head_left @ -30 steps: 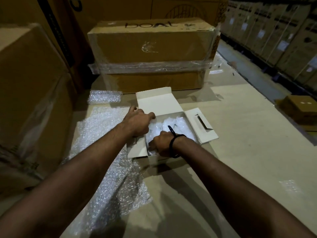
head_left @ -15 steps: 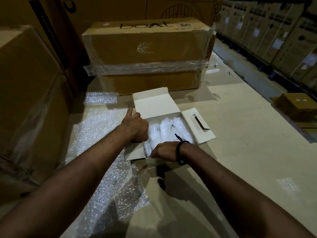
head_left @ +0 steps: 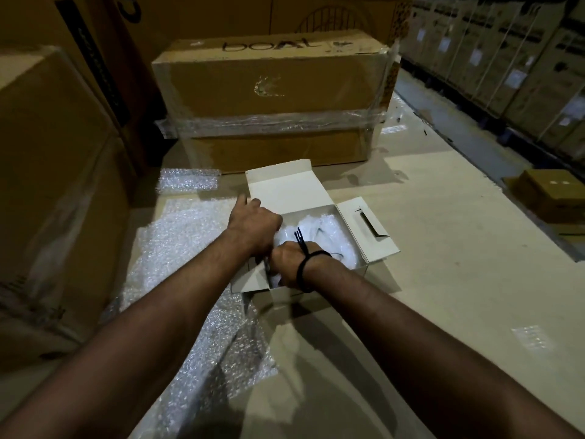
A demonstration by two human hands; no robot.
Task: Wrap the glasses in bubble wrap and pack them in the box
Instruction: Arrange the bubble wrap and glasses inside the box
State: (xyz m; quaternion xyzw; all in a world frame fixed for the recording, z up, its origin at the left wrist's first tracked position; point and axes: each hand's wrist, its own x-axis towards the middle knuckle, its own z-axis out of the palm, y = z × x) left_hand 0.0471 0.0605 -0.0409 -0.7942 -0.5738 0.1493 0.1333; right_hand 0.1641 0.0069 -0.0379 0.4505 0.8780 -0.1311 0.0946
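Your pale work surface [head_left: 443, 280] carries an open white box [head_left: 285, 188] at its middle. A wide bubble wrap sheet [head_left: 190, 280] lies left of the box, running toward you, partly under it. A smaller bubble wrap piece [head_left: 190, 180] lies far left, beside a film-banded brown carton [head_left: 272, 90] standing at the far edge.

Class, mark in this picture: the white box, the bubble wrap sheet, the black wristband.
white box [head_left: 285, 191], head view, back flap.
bubble wrap sheet [head_left: 177, 248], head view, flat left part.
black wristband [head_left: 302, 271], head view, band over wrist.
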